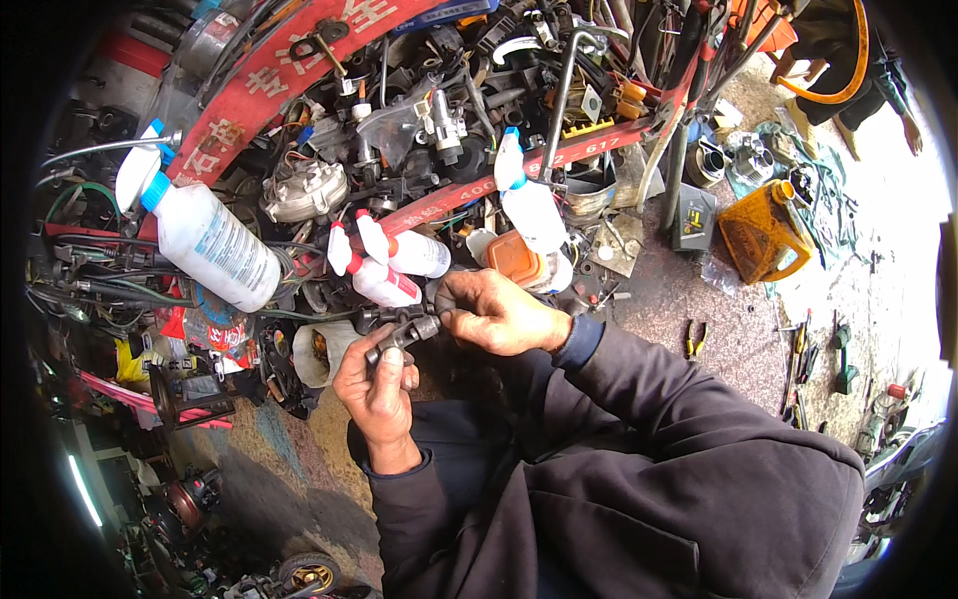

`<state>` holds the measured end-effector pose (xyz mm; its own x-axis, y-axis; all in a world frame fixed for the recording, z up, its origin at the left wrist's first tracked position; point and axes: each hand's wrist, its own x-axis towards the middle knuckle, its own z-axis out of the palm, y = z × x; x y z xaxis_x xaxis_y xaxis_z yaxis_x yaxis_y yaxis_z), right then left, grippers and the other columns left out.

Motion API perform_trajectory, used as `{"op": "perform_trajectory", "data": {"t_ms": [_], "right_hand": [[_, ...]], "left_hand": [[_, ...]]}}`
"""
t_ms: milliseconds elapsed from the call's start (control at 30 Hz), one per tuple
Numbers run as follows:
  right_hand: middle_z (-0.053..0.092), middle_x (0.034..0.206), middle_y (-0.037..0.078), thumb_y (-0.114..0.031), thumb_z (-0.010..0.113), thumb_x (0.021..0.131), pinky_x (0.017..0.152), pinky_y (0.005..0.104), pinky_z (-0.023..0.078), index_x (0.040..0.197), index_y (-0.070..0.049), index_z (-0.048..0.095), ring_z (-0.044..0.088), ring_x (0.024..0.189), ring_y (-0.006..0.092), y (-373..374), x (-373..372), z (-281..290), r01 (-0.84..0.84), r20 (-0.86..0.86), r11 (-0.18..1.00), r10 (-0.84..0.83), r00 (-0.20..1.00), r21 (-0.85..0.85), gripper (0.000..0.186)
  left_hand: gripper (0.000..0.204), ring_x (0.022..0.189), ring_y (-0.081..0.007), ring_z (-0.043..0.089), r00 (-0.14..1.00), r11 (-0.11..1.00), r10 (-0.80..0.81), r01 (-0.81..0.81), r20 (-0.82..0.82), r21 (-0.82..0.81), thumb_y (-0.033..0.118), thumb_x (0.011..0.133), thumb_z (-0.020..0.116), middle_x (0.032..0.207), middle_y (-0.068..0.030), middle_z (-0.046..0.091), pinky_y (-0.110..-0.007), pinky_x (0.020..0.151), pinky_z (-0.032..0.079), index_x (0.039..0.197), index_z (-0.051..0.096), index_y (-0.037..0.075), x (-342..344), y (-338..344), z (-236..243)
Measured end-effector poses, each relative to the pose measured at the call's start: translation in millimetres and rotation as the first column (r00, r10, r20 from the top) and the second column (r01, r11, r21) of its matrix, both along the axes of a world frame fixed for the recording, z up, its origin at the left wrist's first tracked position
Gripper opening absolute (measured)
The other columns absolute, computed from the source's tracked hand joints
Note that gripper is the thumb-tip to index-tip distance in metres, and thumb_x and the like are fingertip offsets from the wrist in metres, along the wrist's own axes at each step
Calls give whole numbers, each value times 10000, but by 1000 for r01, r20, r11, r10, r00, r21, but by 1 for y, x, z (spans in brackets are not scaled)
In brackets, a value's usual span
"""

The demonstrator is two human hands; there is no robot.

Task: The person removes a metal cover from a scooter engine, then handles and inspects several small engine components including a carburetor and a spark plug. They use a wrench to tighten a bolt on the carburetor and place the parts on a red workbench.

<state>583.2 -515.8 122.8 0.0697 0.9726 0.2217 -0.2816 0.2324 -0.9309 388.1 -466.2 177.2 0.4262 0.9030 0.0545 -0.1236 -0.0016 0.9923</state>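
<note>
Now gripping a short, dark metal part (404, 334) out ahead of the body, approx. mid-frame, pinched betw. thumb and fingers of the L hand (381, 387), w/ the R hand (502, 314) curled tight, thumb and fingertips closed narrowly at the part's upper R end; can't see inside that fist. Dressed in a dark jacket (639, 489), w/ both wrists bare. Just beyond the hands: 2 small red-and-white spray bottles (384, 284), side by side, plus an orange-topped tub (514, 258) and a white spray bottle (532, 212) w/ blue collar. Farther L, tilted: a larger white spray bottle (220, 250), also blue-collared. Behind these, red metal bars (439, 203) across a heap of machine parts (304, 190). Off to the R, on the stained floor (723, 309): yellow-handled pliers (696, 341), a grimy amber jerrycan (760, 240) and, near it, a dark gray container (692, 220). At upper R, partly visible, another person (836, 55) in dark clothing.
</note>
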Motion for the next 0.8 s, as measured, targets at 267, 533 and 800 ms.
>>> {"op": "perform_trajectory", "data": {"t_ms": [267,533,800], "right_hand": [[565,704,122,-152,625,888,601,361,451,910,12,543,522,644,172,0,2,1,60,33,997,-61,998,40,184],[677,953,220,-198,691,886,787,416,520,1153,30,600,672,900,383,3,-2,1,-49,265,978,-7,964,204,363],[677,806,192,-149,672,906,666,378,529,1063,17,637,698,749,306,2,-2,0,34,261,991,-66,963,126,230]], "left_hand": [[205,555,-85,483,1000,1000,8,-8,30,-19,19,922,601,774,-68,587,-222,499,419,1121,620,-28,5,-2,-4],[248,540,-89,471,999,996,29,-30,-13,-88,179,988,560,756,-56,580,-223,485,406,1115,618,-26,8,-6,-4],[144,518,-78,461,993,987,82,-93,-87,-129,171,990,577,698,-33,546,-212,468,400,948,534,40,7,-6,-8]]}}
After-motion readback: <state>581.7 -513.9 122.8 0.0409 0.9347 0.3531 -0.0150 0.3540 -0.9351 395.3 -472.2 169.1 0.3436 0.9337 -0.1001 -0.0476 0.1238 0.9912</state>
